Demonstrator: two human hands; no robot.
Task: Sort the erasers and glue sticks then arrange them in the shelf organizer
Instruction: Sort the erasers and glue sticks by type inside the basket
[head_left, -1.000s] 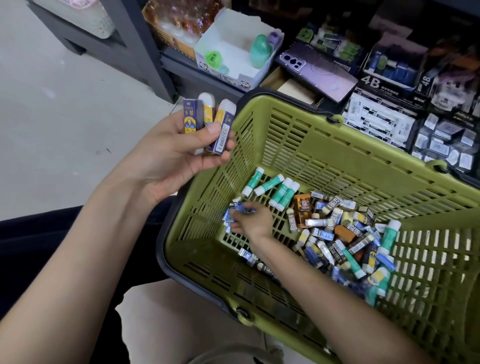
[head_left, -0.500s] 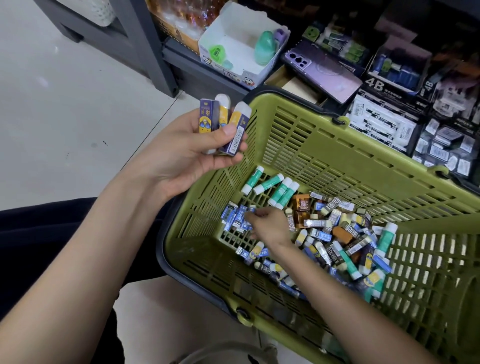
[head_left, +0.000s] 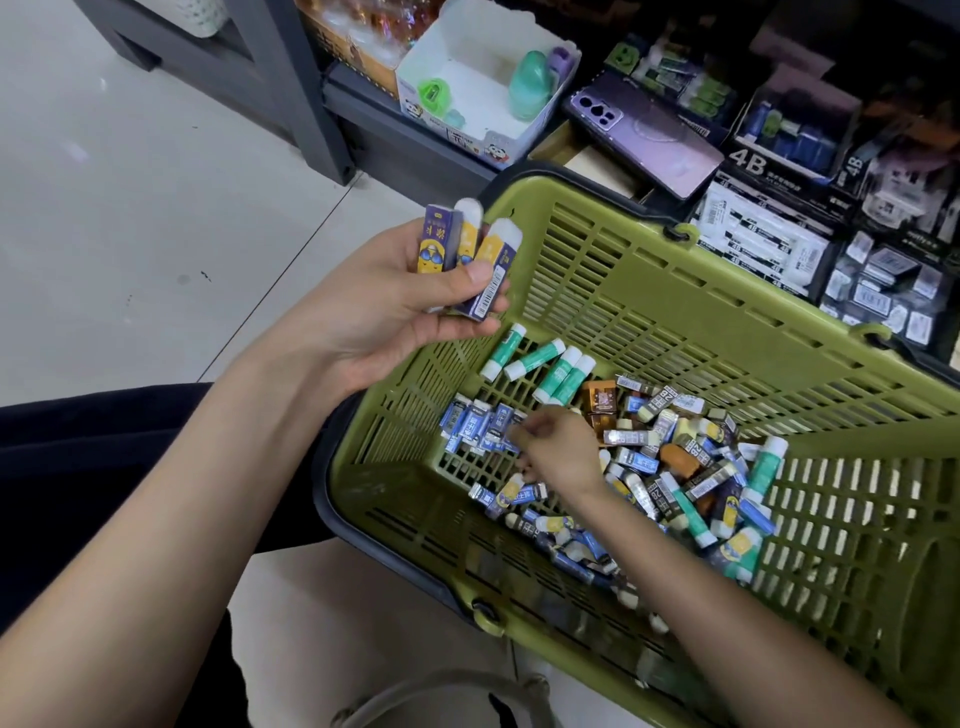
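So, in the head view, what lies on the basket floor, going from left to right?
A row of blue erasers → right hand → mixed pile of erasers → green glue stick at the pile's right edge.

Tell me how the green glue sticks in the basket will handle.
The glue sticks are round tubes, so a push probably rolls them, though the slotted basket may catch them. They look rigid and light. Their smooth plastic could slip more than the sleeved erasers the left hand holds.
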